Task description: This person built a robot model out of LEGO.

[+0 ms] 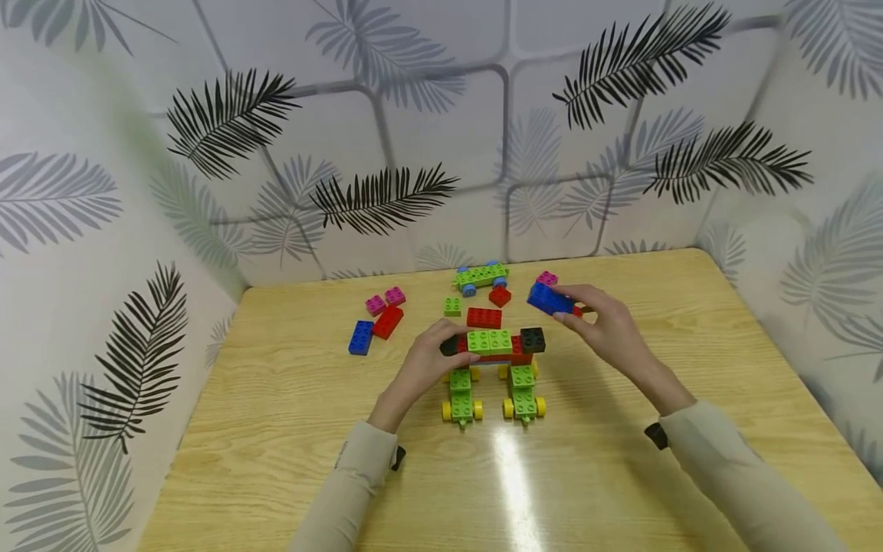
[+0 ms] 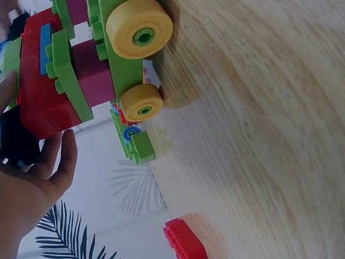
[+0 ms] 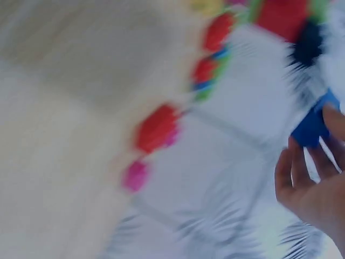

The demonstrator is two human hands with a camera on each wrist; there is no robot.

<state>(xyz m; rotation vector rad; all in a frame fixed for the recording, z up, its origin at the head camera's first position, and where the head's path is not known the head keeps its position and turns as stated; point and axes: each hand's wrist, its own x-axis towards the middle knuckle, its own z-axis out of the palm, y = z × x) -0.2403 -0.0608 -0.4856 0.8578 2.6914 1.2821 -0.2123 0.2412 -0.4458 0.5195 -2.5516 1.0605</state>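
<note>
A toy-brick build stands in the middle of the table on two green wheeled bases (image 1: 524, 406) with yellow wheels. Across its top run red bricks (image 2: 46, 81), light green bricks (image 1: 490, 341) and a black brick (image 1: 533, 340) at the right end. My left hand (image 1: 434, 356) grips the build's left end, around another black brick (image 2: 19, 137), thumb in front and fingers behind. Up and to the right of the build, my right hand (image 1: 607, 326) pinches a blue brick (image 1: 550, 299) between thumb and fingers, held tilted above the table.
Behind the build lie a red brick (image 1: 484, 318), a small green brick (image 1: 451, 307), a smaller red brick (image 1: 500, 297) and a green car base (image 1: 481, 276) with blue wheels. Blue (image 1: 360, 337), red (image 1: 388, 322) and pink bricks (image 1: 395, 296) lie back left. Patterned walls border the table.
</note>
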